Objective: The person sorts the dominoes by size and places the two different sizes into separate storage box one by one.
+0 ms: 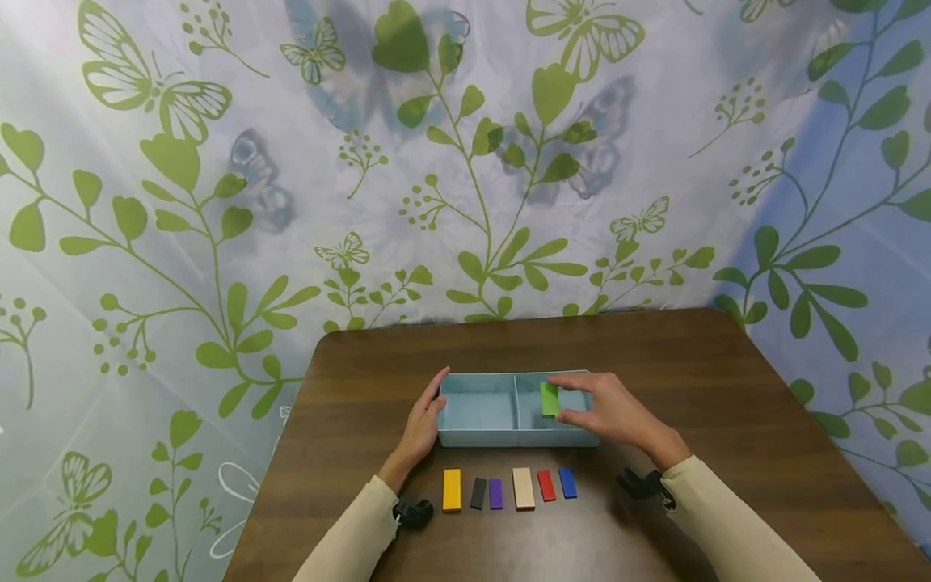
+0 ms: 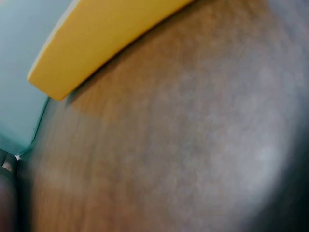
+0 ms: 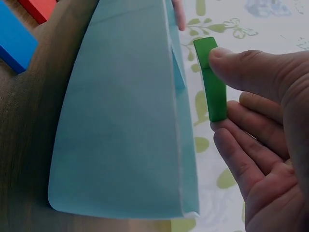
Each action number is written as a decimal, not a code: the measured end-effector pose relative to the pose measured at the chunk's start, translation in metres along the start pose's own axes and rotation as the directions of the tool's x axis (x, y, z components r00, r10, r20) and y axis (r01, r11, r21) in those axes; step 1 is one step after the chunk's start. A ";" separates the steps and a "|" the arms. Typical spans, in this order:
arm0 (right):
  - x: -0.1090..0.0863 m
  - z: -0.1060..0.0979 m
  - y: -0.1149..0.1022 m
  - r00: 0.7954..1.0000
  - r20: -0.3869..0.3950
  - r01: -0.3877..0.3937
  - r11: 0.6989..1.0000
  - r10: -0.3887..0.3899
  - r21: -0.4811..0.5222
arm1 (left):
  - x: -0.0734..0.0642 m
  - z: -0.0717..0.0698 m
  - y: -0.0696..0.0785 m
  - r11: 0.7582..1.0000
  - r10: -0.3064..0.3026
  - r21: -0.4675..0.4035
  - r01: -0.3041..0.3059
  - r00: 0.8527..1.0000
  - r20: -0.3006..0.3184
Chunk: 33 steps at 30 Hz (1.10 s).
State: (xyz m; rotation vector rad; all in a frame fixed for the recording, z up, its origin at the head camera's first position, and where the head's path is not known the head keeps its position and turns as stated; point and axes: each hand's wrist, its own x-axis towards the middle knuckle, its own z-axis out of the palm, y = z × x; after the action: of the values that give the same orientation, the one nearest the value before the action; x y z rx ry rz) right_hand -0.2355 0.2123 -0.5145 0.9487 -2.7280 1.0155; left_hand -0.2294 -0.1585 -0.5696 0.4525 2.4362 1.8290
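Observation:
My right hand point(image 1: 618, 408) pinches a green block point(image 1: 549, 399) between thumb and fingers, over the right compartment of a light blue two-part box point(image 1: 518, 439). In the right wrist view the thumb presses one face of the block, which stands above the box's rim. My left hand point(image 1: 419, 428) rests against the box's left side, its fingers reaching along the outer wall and the thumb near the rim. The left wrist view catches a yellow block point(image 2: 91, 46) close up beside the box wall; the left hand is mostly out of that view.
In front of the box, a row of blocks lies on the brown table point(image 1: 349, 364): yellow, black point(image 1: 478, 493), purple point(image 1: 496, 494), beige point(image 1: 523, 488), red point(image 1: 546, 486) and blue point(image 1: 567, 482). A curtain point(image 1: 465, 162) with leaves and butterflies hangs behind the table.

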 end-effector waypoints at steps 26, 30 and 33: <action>0.026 0.033 0.012 0.986 0.155 -0.054 0.998 0.055 -0.007 | 0.001 0.000 -0.002 0.999 0.045 -0.027 -0.045 0.999 -0.022; 0.030 0.037 0.012 0.986 0.157 -0.062 0.998 0.061 0.000 | 0.002 0.000 -0.003 0.999 0.044 -0.019 -0.044 0.999 -0.020; 0.033 0.039 0.012 0.987 0.147 -0.067 0.998 0.069 -0.013 | 0.001 -0.001 -0.002 0.999 0.039 -0.013 -0.040 0.999 -0.014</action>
State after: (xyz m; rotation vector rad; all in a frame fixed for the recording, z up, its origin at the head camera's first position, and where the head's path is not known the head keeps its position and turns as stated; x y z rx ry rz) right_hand -0.2635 0.1779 -0.5426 0.9734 -2.9015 0.9818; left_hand -0.2311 -0.1593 -0.5714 0.4923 2.4395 1.8685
